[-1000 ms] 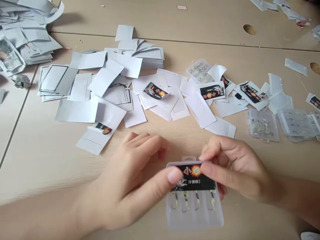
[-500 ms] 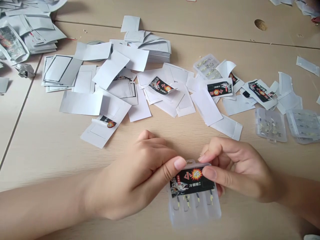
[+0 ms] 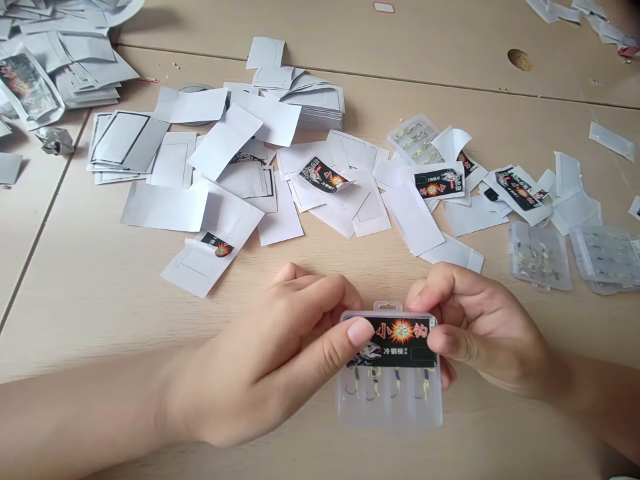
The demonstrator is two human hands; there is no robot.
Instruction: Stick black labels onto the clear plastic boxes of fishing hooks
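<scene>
Between both hands is a clear plastic fishhook box (image 3: pixel 390 403), with several hooks tied with yellow thread in its compartments. A black label (image 3: pixel 393 350) with an orange burst and a fish picture lies across the upper part of its lid. My left hand (image 3: pixel 280 353) grips the box's left side, thumb pressed on the label's left end and fingers behind. My right hand (image 3: pixel 480 333) holds the upper right corner, its thumb at the label's right end. The box's hanging tab (image 3: pixel 388 307) shows between the hands.
Loose white backing papers (image 3: pixel 165 207) spread across the table (image 3: pixel 280 433) beyond my hands, some carrying black labels (image 3: pixel 325 175). More hook boxes lie at the right (image 3: pixel 540 257) and at the back (image 3: pixel 416 139). A paper stack (image 3: pixel 320 110) stands behind; a heap fills the far left.
The label's right end now lies along the lid's top edge, and the box faces me more squarely. My right thumb has shifted right, off the burst print.
</scene>
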